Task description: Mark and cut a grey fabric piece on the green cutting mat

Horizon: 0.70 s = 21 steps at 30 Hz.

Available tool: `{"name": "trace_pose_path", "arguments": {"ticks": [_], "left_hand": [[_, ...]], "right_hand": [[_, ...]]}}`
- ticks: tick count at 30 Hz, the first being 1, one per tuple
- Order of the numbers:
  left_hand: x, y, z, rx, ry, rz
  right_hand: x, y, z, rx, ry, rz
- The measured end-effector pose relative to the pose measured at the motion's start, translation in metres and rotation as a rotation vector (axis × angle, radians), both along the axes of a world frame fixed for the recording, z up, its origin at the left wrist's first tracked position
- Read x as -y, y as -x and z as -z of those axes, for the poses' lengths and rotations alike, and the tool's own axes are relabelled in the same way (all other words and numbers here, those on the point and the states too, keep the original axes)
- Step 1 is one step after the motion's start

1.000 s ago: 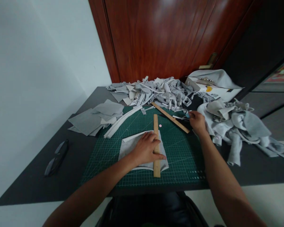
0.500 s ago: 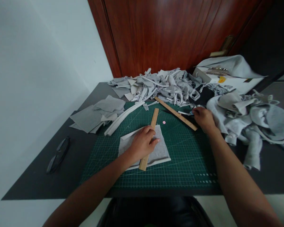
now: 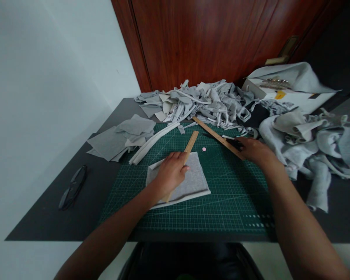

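Note:
My left hand lies over a wooden ruler and holds it slantwise on a folded piece of grey fabric. The ruler's lower end sticks out below my palm. At the right, my right hand has its fingers closed at the black handles of a pair of scissors, whose dark blades lie across a second wooden ruler. My fingertips are partly hidden there. A thin white piece lies just beside the scissors. Between the hands is a small pink disc.
Under the work is a green cutting mat on a dark table. Fabric sheets and white strips lie left, glasses nearer. Scraps are heaped behind; cloth rolls and a white box stand right.
My right hand has shifted from a small pale thing onto the scissors' handles. My left hand has slid the ruler's lower end leftward on the fabric. The view has shifted slightly.

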<state>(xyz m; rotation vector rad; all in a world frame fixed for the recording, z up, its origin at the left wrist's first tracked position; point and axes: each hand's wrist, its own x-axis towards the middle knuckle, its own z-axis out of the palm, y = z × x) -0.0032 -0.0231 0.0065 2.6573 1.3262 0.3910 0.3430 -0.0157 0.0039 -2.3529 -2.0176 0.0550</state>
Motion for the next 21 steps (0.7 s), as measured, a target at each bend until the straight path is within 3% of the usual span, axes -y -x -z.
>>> {"name": "trace_pose_path", "arguments": {"ticks": [5, 11, 14, 21], "left_hand": [[-0.008, 0.004, 0.001, -0.008, -0.042, -0.066], [-0.008, 0.005, -0.009, -0.178, -0.174, -0.165], [-0.010, 0.008, -0.011, -0.190, -0.147, -0.174], [-0.018, 0.013, -0.005, -0.144, -0.086, -0.189]], "right_hand": [[0.003, -0.002, -0.009, -0.020, 0.048, -0.120], [0.001, -0.011, -0.008, -0.103, 0.046, -0.009], [0.003, -0.017, -0.004, -0.169, 0.054, -0.062], [0.010, 0.003, -0.007, -0.021, 0.024, -0.071]]}}
